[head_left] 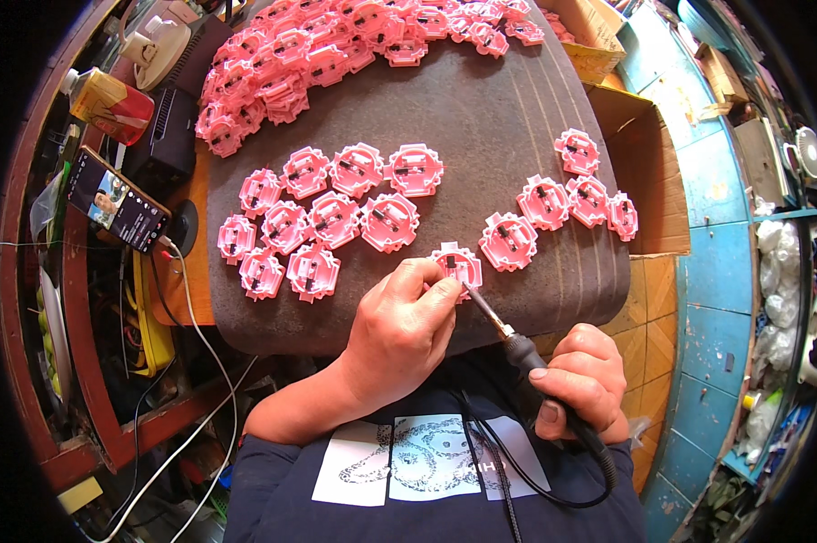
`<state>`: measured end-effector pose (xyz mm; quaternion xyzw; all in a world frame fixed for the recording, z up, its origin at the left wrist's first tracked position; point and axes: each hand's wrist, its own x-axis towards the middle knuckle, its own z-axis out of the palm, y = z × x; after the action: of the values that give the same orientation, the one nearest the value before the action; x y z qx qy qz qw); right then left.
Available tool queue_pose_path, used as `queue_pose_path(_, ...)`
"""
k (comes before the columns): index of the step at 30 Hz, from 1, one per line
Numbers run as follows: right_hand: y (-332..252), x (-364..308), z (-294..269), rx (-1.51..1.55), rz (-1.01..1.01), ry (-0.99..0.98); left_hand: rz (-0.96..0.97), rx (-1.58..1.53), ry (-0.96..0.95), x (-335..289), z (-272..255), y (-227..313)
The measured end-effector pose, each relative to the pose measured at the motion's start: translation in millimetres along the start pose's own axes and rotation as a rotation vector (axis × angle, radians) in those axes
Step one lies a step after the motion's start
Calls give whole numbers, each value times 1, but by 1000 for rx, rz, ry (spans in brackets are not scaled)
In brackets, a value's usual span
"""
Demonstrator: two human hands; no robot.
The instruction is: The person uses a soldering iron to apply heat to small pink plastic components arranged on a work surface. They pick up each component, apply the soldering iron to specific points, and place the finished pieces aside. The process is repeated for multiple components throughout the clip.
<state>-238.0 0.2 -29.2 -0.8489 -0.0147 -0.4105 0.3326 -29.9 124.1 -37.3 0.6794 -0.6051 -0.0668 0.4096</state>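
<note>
Pink plastic piece (456, 261) sat near the counter's (481, 118) front edge, between two loose groups of matching ones. Had my right hand (582, 380) wrapped around a soldering iron (522, 353), tip right by the piece. Left hand's (398, 319) fingers were bunched up against it, though honestly can't tell if they gripped anything.

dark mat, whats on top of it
The dark mat bears pink parts: a far heap, loose groups left and right, and one by the left hand, whose fingers partly cover it. The mat beneath the heap is hidden.
</note>
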Motion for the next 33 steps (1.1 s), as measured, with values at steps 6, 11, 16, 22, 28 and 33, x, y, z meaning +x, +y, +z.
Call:
queue_pose_path(6,-1,6,0,-30,-35,-21,0,0,0,0,0,0)
queue_pose_path(11,-1,7,1,-39,-47,-22,-2,7,2,-1,0,-1)
queue_pose_path(16,-3,9,0,-49,-46,-42,7,11,-2,-2,1,-1)
queue_pose_path(22,-3,10,1,-44,-44,-30,5,18,11,-2,2,-1)
queue_pose_path(28,-3,12,0,-32,-33,-32,4,18,12,-2,2,-2)
queue_pose_path(33,-4,12,2,-38,-34,-21,6,19,9,-2,1,-1)
